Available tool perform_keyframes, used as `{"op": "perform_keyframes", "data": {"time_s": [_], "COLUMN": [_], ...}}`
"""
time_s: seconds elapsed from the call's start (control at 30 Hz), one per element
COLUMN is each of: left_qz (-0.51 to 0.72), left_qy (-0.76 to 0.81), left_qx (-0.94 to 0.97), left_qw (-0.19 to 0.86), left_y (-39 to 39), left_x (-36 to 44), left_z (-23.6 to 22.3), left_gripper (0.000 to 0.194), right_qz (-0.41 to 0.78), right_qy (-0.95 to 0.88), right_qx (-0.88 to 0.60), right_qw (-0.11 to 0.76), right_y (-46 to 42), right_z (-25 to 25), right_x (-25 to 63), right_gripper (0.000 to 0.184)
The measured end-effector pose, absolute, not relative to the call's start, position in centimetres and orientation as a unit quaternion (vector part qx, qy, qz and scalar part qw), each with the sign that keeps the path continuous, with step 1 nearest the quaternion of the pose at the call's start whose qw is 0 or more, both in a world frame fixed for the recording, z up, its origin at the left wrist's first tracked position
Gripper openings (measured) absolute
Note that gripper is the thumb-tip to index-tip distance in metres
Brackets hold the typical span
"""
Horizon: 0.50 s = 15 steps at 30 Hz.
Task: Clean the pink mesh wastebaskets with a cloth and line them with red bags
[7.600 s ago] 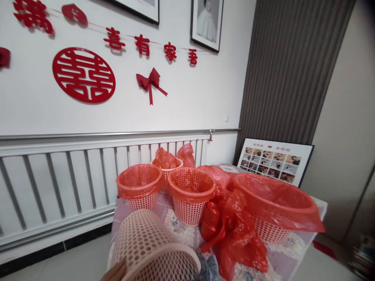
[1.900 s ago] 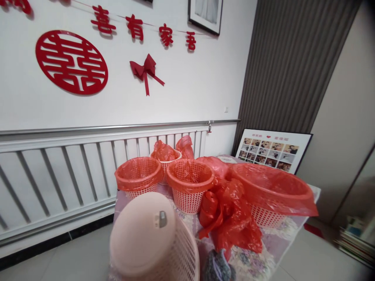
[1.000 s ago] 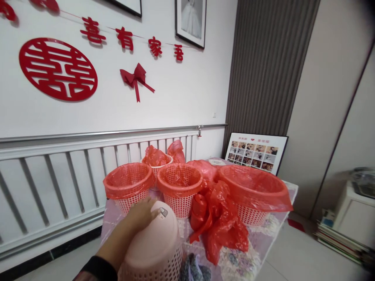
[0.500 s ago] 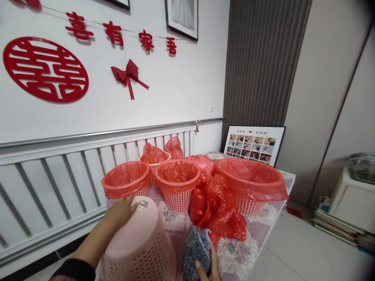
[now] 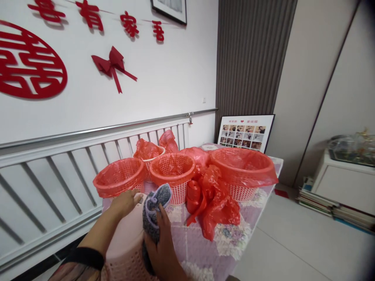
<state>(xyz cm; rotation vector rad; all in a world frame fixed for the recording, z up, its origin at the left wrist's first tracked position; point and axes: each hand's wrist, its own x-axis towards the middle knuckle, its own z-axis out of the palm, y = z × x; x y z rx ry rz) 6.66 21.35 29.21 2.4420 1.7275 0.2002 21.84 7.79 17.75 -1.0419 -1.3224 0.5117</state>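
Note:
An overturned pink plastic basket [image 5: 124, 234] with perforated sides is in front of me, its flat base tipped up. My left hand [image 5: 126, 203] grips the far edge of that base, fingers curled over the rim. My right hand [image 5: 159, 238] is closed around a grey speckled cleaning cloth [image 5: 150, 212] with lilac edging. The cloth is bunched and lies against the basket's right side, with one corner sticking up past the base. Part of the cloth is hidden behind my fingers.
Several baskets lined with red plastic bags stand on the flowered tablecloth [image 5: 187, 238], including a left basket [image 5: 120, 177], a middle basket [image 5: 172, 171] and a large right basket [image 5: 243, 168]. Crumpled red bags [image 5: 209, 199] lie among them. A radiator [image 5: 58, 187] runs along the wall.
My right hand has brought the cloth up and left from beside the basket onto its upper side. My left hand stays on the base. The view has shifted slightly right.

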Motion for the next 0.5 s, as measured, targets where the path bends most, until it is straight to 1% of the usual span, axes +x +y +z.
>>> {"op": "perform_keyframes", "data": {"time_s": [0.07,0.13,0.27,0.4,0.5], "left_qz": [0.056,0.051,0.05,0.053,0.054], "left_qy": [0.575,0.575,0.574,0.57,0.571], "left_qx": [0.813,0.812,0.812,0.814,0.815], "left_qw": [0.079,0.085,0.092,0.094,0.088], "left_y": [21.5,21.5,21.5,21.6,21.6], "left_x": [6.6,6.6,6.7,6.6,6.5], "left_z": [29.3,29.5,29.6,29.5,29.3], "left_gripper": [0.046,0.046,0.046,0.046,0.047], "right_qz": [0.236,0.279,0.36,0.335,0.324], "right_qy": [-0.559,-0.515,-0.424,-0.371,-0.356], "right_qx": [-0.459,-0.486,-0.546,-0.594,-0.606], "right_qw": [0.649,0.648,0.626,0.63,0.633], "right_y": [8.0,8.0,7.9,7.9,8.3], "right_z": [16.5,14.3,7.5,0.3,-1.8], "right_x": [21.6,22.0,23.3,23.8,23.4], "right_gripper": [0.057,0.059,0.064,0.074,0.08]}}
